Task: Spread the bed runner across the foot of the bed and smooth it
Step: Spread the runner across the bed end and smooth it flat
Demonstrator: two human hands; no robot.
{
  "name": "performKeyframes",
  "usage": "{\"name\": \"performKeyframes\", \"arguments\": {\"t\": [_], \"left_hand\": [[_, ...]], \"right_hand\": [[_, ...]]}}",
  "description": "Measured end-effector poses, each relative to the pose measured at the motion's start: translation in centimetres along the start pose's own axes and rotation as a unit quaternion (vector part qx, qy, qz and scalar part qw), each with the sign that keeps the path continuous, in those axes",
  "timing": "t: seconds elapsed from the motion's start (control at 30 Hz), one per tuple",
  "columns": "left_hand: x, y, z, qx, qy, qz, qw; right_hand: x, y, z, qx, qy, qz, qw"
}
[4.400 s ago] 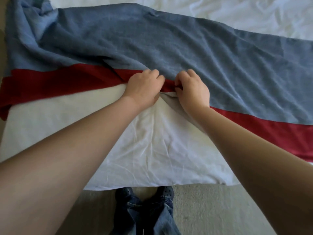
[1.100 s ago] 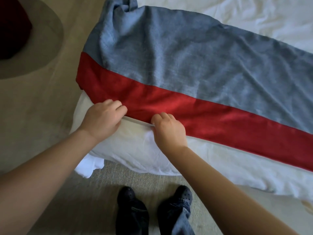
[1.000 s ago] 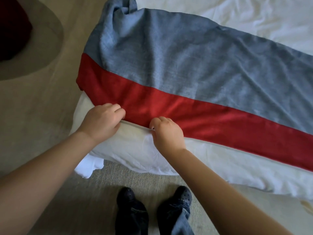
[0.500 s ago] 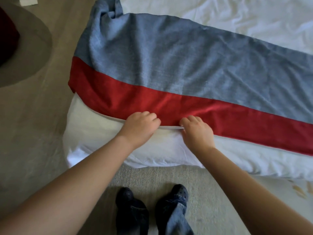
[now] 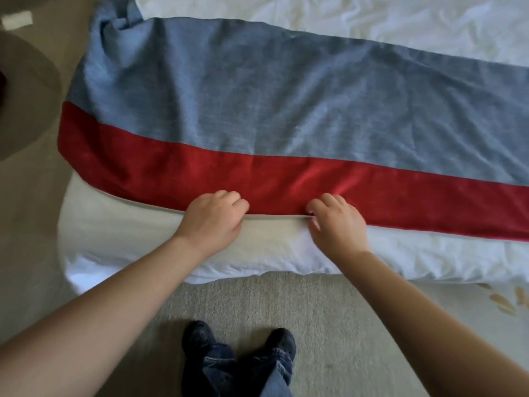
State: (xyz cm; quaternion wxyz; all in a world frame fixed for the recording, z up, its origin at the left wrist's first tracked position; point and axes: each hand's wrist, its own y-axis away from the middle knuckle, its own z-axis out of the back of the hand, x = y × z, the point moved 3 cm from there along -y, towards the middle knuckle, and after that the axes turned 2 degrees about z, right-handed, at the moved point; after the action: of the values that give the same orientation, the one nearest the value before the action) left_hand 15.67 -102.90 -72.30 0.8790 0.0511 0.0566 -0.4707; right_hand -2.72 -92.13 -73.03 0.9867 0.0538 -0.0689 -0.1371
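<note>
The runner (image 5: 286, 96) lies across the foot of the bed (image 5: 372, 27), grey-blue part further in, red band (image 5: 171, 167) along the side nearest the person. It sits at a slant rather than square to the mattress edge, with a strip of white bedding showing below the band. The left end hangs off the bed's side, and the far left corner (image 5: 117, 21) is bunched up.

Both hands are on the near hem (image 5: 274, 216). The left hand (image 5: 213, 217) and right hand (image 5: 336, 222) sit a little apart, each grip closed in a pinch on the hem with fingers curled over the top of the red. The thumbs look tucked under, but can't really see them. The bit of hem between the hands runs dead straight, so it reads as pulled taut. That's probably the point of holding it there. Two hands on the edge let the person tug the whole cloth evenly instead of dragging one spot into a pucker.

The person's standing right at the foot, shoes (image 5: 200, 336) on the carpet (image 5: 329, 305), which makes sense for pulling straight back.

By the look of it, spreading's mostly done. There are soft creases in the grey-blue, so the smoothing isn't done yet, and that bunched corner needs sorting too.
</note>
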Motion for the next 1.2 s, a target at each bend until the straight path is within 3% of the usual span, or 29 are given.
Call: {"name": "performKeyframes", "arguments": {"t": [0.13, 0.23, 0.4, 0.63, 0.8, 0.93, 1.07, 1.2], "left_hand": [[-5.2, -2.8, -0.5, -0.004, -0.051, -0.069, 0.996], [-5.7, -2.3, -1.1, -0.02, -0.054, -0.108, 0.993], [-5.4, -1.1, -1.8, 0.005, -0.048, -0.079, 0.996], [-11.0, -5.9, -2.2, -0.017, 0.006, -0.077, 0.997], [-13.7, -7.1, -3.5, 0.014, -0.005, -0.082, 0.997], [-13.1, -6.1, -3.4, 0.025, 0.005, -0.116, 0.993], [-9.4, -4.3, -2.0, -0.007, 0.037, -0.098, 0.994], [-2.1, -0.6, -0.1, -0.031, 0.065, -0.07, 0.995]], "right_hand": [[-3.7, 0.8, 0.2, 0.018, -0.003, -0.013, 1.0], [-3.1, 1.6, 0.4, 0.037, -0.011, 0.042, 0.998], [-4.0, 2.4, 0.5, -0.002, -0.023, 0.096, 0.995], [-10.6, 3.7, 0.9, -0.037, -0.02, 0.005, 0.999], [-12.6, 5.8, 0.5, -0.037, -0.053, 0.001, 0.998], [-12.1, 5.8, 0.1, 0.004, -0.06, -0.015, 0.998], [-10.2, 6.0, 0.1, 0.003, -0.07, -0.051, 0.996], [-4.8, 5.4, 0.3, -0.002, -0.082, -0.005, 0.997]]}}
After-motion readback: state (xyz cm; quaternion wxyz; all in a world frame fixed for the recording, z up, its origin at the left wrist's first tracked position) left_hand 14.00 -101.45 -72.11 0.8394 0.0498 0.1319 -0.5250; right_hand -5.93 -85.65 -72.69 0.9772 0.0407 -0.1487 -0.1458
